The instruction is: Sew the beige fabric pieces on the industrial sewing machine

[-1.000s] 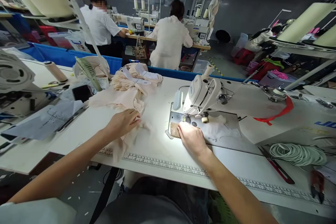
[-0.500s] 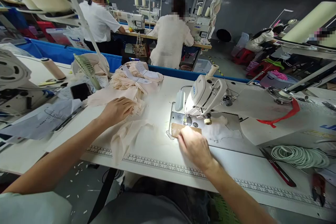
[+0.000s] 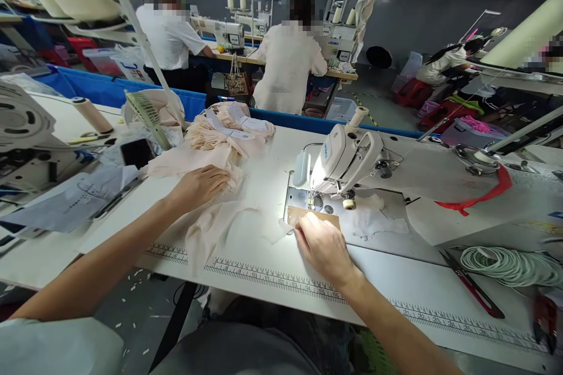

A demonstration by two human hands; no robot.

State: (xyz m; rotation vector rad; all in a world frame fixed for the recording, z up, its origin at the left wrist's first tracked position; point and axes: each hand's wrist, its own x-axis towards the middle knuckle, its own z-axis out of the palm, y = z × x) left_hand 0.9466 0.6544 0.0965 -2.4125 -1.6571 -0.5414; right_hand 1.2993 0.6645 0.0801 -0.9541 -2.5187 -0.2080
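Observation:
My left hand (image 3: pixel 200 187) lies on the near edge of a pile of pale pink fabric pieces (image 3: pixel 197 161), fingers extended over the cloth and thumb hidden. A loose pale fabric piece (image 3: pixel 211 231) is spread on the table just below it. My right hand (image 3: pixel 323 243) is closed in a pinch at the front of the sewing machine (image 3: pixel 338 158). From its fingertips a small, thin white fabric piece (image 3: pixel 279 234) sticks out to the left. Beside those fingers is a brown plate (image 3: pixel 329 220) on the machine bed, partly covered by the hand.
A printed ruler (image 3: pixel 264 275) runs along the table's front edge. At right lie a coil of pale green cord (image 3: pixel 505 263), red-handled tweezers (image 3: pixel 479 293) and dark red snips (image 3: pixel 545 322). A phone (image 3: pixel 137 153) and small fan (image 3: pixel 147 117) are at left. Two people sit ahead.
The small white fabric piece now shows at my right fingertips, left of the brown plate. My left hand has shifted slightly right and down on the pile.

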